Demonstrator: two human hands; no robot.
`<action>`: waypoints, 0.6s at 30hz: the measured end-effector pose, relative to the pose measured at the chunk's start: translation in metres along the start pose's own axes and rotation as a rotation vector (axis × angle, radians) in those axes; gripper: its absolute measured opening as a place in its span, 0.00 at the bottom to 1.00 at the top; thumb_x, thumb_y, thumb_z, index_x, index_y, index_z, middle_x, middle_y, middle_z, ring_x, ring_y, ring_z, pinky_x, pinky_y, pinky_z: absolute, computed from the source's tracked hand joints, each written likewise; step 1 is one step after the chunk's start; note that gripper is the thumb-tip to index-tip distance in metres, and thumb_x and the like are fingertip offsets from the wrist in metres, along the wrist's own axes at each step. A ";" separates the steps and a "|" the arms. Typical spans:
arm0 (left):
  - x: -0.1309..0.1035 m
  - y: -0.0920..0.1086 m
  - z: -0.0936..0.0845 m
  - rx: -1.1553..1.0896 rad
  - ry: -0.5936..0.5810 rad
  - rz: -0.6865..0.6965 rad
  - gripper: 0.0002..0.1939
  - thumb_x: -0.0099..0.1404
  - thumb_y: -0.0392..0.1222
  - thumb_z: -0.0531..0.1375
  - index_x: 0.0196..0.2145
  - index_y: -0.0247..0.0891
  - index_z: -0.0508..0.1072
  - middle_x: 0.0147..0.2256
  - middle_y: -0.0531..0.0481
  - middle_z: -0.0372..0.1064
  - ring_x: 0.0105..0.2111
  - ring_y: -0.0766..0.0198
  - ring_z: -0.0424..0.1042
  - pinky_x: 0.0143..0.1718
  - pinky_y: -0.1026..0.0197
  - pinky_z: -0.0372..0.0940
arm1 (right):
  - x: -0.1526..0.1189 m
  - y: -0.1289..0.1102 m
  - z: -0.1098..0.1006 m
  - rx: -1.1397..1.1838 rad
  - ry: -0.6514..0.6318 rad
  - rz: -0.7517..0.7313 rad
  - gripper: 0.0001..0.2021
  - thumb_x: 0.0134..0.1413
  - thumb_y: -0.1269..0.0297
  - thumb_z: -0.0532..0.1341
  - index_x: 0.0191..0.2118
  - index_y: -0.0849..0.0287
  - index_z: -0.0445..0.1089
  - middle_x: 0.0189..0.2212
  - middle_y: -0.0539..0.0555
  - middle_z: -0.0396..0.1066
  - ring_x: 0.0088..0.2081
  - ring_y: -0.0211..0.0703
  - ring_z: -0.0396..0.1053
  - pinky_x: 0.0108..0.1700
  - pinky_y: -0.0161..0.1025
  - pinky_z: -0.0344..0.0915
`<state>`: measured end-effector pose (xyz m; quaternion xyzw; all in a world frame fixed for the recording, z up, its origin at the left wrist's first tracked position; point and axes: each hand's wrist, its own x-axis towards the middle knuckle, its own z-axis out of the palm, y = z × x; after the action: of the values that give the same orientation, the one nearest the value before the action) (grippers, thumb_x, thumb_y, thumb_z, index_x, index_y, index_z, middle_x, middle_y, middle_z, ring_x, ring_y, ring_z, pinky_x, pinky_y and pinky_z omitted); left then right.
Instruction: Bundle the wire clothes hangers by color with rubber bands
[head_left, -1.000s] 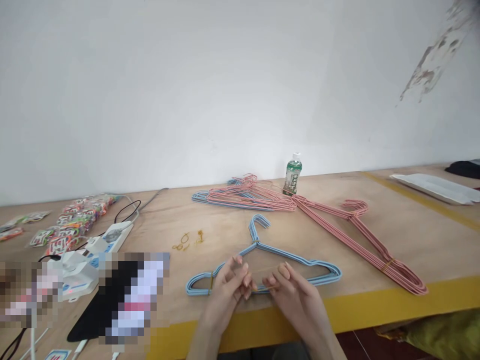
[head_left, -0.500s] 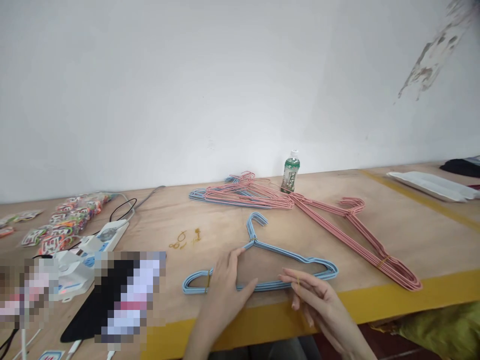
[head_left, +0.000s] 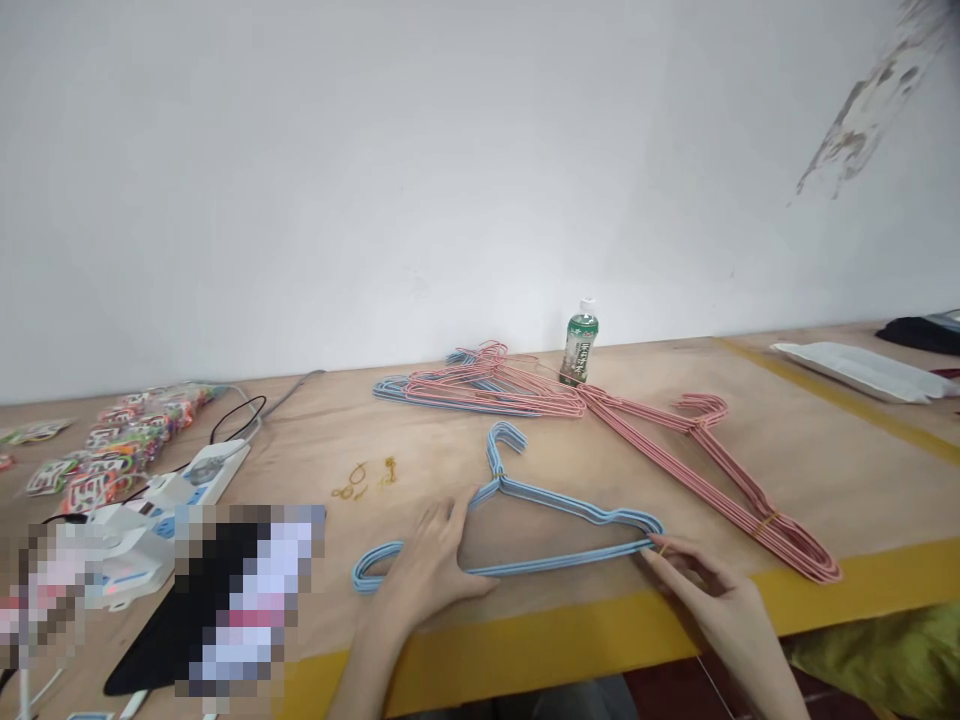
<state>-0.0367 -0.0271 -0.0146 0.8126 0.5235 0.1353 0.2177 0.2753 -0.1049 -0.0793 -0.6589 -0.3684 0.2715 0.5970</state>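
A bundle of blue wire hangers (head_left: 559, 508) lies flat near the front edge of the wooden table (head_left: 825, 470). My left hand (head_left: 427, 565) rests palm down on the bundle's left half, fingers spread over the wires. My right hand (head_left: 712, 590) is at the bundle's right tip, its fingertips pinching a yellow rubber band (head_left: 663, 548) against the wires there. A few loose yellow rubber bands (head_left: 367, 478) lie on the table to the left of the hanger hook.
A banded bundle of pink hangers (head_left: 720, 470) lies to the right, and a mixed pink and blue pile (head_left: 480, 385) sits at the back by a small green bottle (head_left: 580, 343). A power strip (head_left: 202, 470), cables and colourful packets (head_left: 120, 440) fill the left side. A white tray (head_left: 862, 368) is far right.
My right hand moved from the middle of the blue bundle out to its right tip with a rubber band. My left hand flattened onto the left half, and the bundle shifted slightly left.
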 end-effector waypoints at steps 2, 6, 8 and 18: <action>-0.002 -0.003 0.000 -0.028 0.024 -0.006 0.50 0.48 0.50 0.66 0.65 0.46 0.48 0.58 0.41 0.59 0.58 0.43 0.57 0.55 0.48 0.56 | 0.002 0.003 0.004 -0.011 0.027 -0.051 0.23 0.33 0.51 0.72 0.36 0.59 0.75 0.29 0.54 0.75 0.32 0.47 0.71 0.33 0.38 0.72; -0.011 -0.006 0.000 -0.088 0.078 -0.043 0.48 0.47 0.48 0.66 0.63 0.48 0.50 0.59 0.43 0.59 0.58 0.45 0.59 0.54 0.48 0.58 | 0.002 0.000 0.009 0.058 0.027 0.016 0.28 0.34 0.50 0.71 0.44 0.59 0.74 0.31 0.53 0.77 0.36 0.49 0.73 0.37 0.39 0.73; -0.016 -0.006 0.000 -0.114 0.124 -0.058 0.46 0.48 0.47 0.66 0.62 0.48 0.52 0.59 0.44 0.59 0.58 0.46 0.60 0.54 0.48 0.59 | 0.001 -0.006 0.009 0.096 0.012 0.066 0.30 0.36 0.49 0.70 0.48 0.59 0.74 0.33 0.53 0.78 0.38 0.50 0.74 0.40 0.39 0.74; -0.021 -0.002 0.008 -0.127 0.363 -0.153 0.43 0.44 0.49 0.69 0.57 0.45 0.58 0.55 0.46 0.64 0.54 0.46 0.65 0.51 0.47 0.62 | 0.014 -0.023 0.015 0.339 0.049 0.092 0.20 0.42 0.55 0.70 0.42 0.59 0.75 0.38 0.55 0.78 0.38 0.46 0.75 0.40 0.36 0.74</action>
<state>-0.0432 -0.0473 -0.0225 0.7175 0.6046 0.2953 0.1804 0.2677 -0.0845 -0.0574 -0.5712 -0.2722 0.3407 0.6953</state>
